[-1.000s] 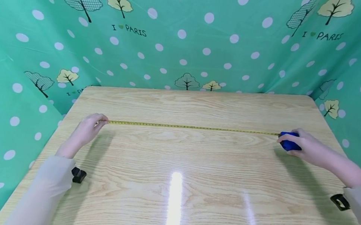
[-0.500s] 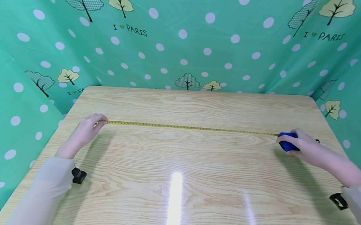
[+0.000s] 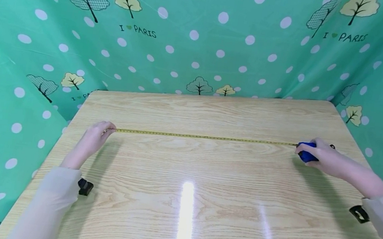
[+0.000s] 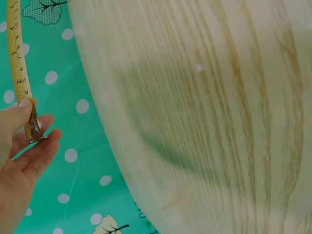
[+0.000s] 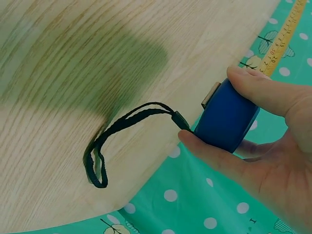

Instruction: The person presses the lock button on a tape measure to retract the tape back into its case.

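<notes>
A yellow tape measure blade [image 3: 205, 137] stretches almost level across the table between my two hands. At its left end my left hand [image 3: 97, 136] pinches the tip; the left wrist view shows thumb and fingers at the metal end hook [image 4: 35, 129]. My right hand [image 3: 324, 157] grips the blue tape measure case [image 5: 226, 116], thumb on one side and fingers on the other. The blade [image 5: 282, 41] comes out beyond the thumb. From the case hangs a black wrist strap [image 5: 131, 119], its loop over the wood. Both hands are raised, casting shadows on the tabletop.
The light wood table [image 3: 150, 218] has rounded far corners. Green dotted cloth [image 3: 202, 29] hangs behind and along both sides. Black wrist-camera mounts [image 3: 85, 187] show by each sleeve. A bright light reflection lies at the front middle.
The hands and the stretched tape hold nearly the same place, with only a very slight shift. The black strap end shows beside the right wrist now, hidden one second ago.
</notes>
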Demonstrator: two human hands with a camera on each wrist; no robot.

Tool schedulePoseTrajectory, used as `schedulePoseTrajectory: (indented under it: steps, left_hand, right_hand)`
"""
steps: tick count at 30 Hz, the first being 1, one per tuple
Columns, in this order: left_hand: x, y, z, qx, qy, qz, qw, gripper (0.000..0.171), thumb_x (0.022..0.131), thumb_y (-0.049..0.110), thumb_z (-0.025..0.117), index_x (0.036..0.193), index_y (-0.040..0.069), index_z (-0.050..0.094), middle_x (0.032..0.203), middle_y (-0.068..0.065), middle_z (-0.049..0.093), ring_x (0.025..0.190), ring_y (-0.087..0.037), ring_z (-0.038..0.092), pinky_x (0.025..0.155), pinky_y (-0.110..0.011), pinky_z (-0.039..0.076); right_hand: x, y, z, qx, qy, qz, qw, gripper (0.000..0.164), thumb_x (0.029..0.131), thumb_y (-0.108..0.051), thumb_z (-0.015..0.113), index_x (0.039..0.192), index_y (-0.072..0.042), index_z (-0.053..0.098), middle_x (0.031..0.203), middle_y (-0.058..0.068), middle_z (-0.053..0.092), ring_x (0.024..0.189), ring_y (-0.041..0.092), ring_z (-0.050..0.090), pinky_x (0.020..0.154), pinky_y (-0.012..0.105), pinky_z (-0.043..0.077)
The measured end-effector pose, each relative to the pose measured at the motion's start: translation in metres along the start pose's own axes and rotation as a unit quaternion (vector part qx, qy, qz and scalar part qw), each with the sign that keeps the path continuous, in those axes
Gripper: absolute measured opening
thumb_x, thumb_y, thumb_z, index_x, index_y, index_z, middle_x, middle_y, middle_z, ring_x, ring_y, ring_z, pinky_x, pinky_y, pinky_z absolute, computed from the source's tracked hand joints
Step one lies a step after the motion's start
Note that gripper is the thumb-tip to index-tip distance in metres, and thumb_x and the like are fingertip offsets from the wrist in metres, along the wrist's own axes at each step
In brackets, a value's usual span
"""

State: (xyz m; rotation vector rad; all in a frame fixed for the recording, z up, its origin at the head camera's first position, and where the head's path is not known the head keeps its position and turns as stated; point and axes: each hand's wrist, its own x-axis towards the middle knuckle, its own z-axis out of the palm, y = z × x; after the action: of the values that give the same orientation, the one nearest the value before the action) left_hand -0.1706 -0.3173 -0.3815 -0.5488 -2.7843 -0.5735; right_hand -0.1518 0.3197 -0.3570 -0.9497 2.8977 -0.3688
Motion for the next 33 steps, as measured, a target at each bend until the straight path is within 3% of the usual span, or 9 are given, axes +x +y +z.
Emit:
schedulePoseTrajectory:
  steps: [6, 10, 19, 25, 33]
  left_hand:
    - [0.0, 0.0, 0.003, 0.002, 0.006, 0.015, 0.9999, 0.006, 0.086, -0.001, 0.053, 0.088, -0.003, 0.059, 0.083, -0.016, 0.06, 0.077, -0.031, 0.056, 0.062, -0.04, 0.048]
    - [0.0, -0.001, 0.003, 0.005, -0.006, 0.003, 1.0, 0.007, 0.085, -0.004, 0.054, 0.089, -0.003, 0.059, 0.085, -0.017, 0.06, 0.08, -0.032, 0.056, 0.064, -0.043, 0.048]
    - [0.001, 0.002, 0.004, 0.005, -0.023, -0.011, 0.9997, 0.006, 0.086, -0.001, 0.054, 0.089, -0.001, 0.059, 0.086, -0.016, 0.06, 0.079, -0.031, 0.056, 0.066, -0.043, 0.048]
    - [0.003, 0.003, 0.005, 0.001, -0.029, -0.015, 0.9995, 0.007, 0.086, -0.001, 0.054, 0.09, -0.001, 0.059, 0.087, -0.017, 0.061, 0.081, -0.032, 0.056, 0.067, -0.043, 0.048]
    - [0.006, 0.007, 0.012, -0.007, -0.038, -0.003, 0.9992, 0.008, 0.086, 0.0, 0.054, 0.091, -0.003, 0.06, 0.088, -0.017, 0.061, 0.081, -0.031, 0.057, 0.067, -0.043, 0.049]
  right_hand:
    - [-0.001, 0.001, 0.002, 0.015, -0.009, 0.011, 1.0, 0.039, 0.068, 0.006, 0.071, 0.096, -0.011, 0.05, 0.09, 0.031, 0.04, 0.074, 0.04, 0.051, 0.054, 0.04, 0.049]
    - [-0.002, 0.002, 0.002, 0.017, -0.012, 0.013, 1.0, 0.039, 0.068, 0.006, 0.07, 0.096, -0.011, 0.05, 0.09, 0.032, 0.039, 0.074, 0.041, 0.051, 0.054, 0.041, 0.049]
    - [0.001, 0.001, 0.006, -0.01, 0.039, -0.048, 0.998, 0.04, 0.064, 0.007, 0.074, 0.086, -0.019, 0.052, 0.083, 0.021, 0.044, 0.068, 0.028, 0.049, 0.049, 0.031, 0.045]
    - [0.003, 0.0, 0.004, -0.015, 0.038, -0.05, 0.998, 0.043, 0.065, 0.005, 0.074, 0.094, -0.019, 0.053, 0.088, 0.024, 0.047, 0.072, 0.034, 0.053, 0.051, 0.034, 0.047]
    - [0.007, -0.006, 0.003, 0.002, 0.06, -0.064, 0.996, 0.06, 0.064, 0.005, 0.074, 0.112, -0.013, 0.045, 0.095, 0.024, 0.051, 0.081, 0.039, 0.054, 0.056, 0.041, 0.05]
